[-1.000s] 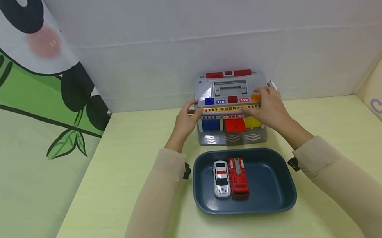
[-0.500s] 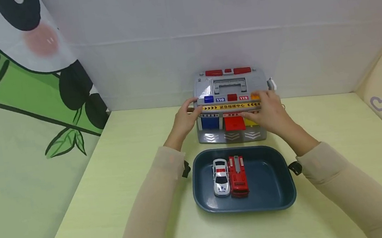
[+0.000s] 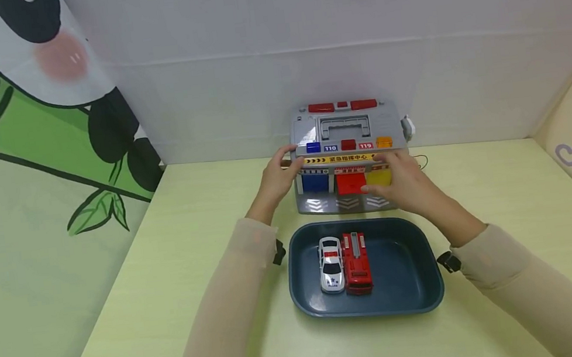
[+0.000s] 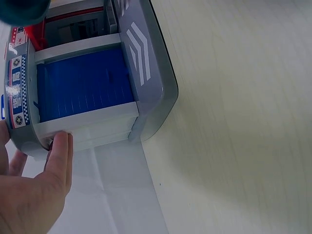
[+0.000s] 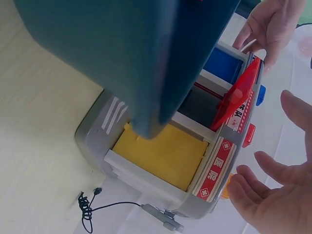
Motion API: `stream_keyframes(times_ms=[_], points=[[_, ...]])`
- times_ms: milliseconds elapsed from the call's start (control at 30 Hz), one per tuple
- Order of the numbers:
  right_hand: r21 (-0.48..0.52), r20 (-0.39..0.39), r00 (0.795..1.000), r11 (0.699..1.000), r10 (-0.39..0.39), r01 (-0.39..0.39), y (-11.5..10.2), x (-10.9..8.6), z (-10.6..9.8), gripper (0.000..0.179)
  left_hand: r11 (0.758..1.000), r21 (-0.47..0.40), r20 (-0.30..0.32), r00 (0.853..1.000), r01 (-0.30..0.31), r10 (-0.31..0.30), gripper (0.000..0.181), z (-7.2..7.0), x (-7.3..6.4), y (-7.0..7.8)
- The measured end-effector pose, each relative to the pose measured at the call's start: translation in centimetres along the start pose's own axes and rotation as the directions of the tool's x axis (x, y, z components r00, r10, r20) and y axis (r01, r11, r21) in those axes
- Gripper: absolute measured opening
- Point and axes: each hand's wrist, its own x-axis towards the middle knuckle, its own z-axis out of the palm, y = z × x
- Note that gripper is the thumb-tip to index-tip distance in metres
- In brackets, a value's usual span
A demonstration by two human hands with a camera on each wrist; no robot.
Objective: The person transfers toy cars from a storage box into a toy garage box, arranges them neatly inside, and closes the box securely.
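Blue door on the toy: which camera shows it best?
The left wrist view: the blue door looks large and uncovered. The head view shows it small; in the right wrist view, the tray covers part.

“110” (image 3: 331,148), “119” (image 3: 366,146) on toy garage (image 3: 348,158)

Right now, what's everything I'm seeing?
Table: 1, yellowish, centre.
Backdrop: 1, mostly pale, behind.
Station: 1, grey, table's back.
Bars: 3, red, station's top.
Doors: 3, blue, red, yellow, station's front.
Buttons: 3, blue, red, orange, above doors.
Tray: 1, dark blue, before station.
Car: 1, white, in tray.
Truck: 1, red, beside car.
Cord: 1, black, station's right.
Left hand: 1, bare, touching station's left.
Right hand: 1, bare, near station's right.
Sleeves: 2, beige, arms.
Wrist cameras: 2, black, wrists.
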Motion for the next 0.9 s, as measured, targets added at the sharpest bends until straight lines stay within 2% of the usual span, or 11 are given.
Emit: stream_keyframes(times_ms=[500, 767, 900], points=[[-0.010, 0.051, 0.998, 1.000, -0.029, 0.029, 0.4, -1.0, 0.9, 0.070, 1.000, -0.011, -0.002, 1.000, -0.006, 0.005, 0.047, 0.0, -0.1, 0.0], [-0.028, 0.081, 0.997, 0.999, -0.017, 0.019, 0.2, -1.6, 1.0, 0.072, 1.000, -0.010, -0.002, 1.000, -0.006, 0.006, 0.047, -0.2, -0.3, 0.2], [-0.007, 0.089, 0.995, 0.999, -0.038, 0.038, 0.3, -1.9, 1.2, 0.069, 1.000, -0.009, 0.002, 1.000, -0.004, 0.004, 0.047, -0.2, -0.3, 0.3]])
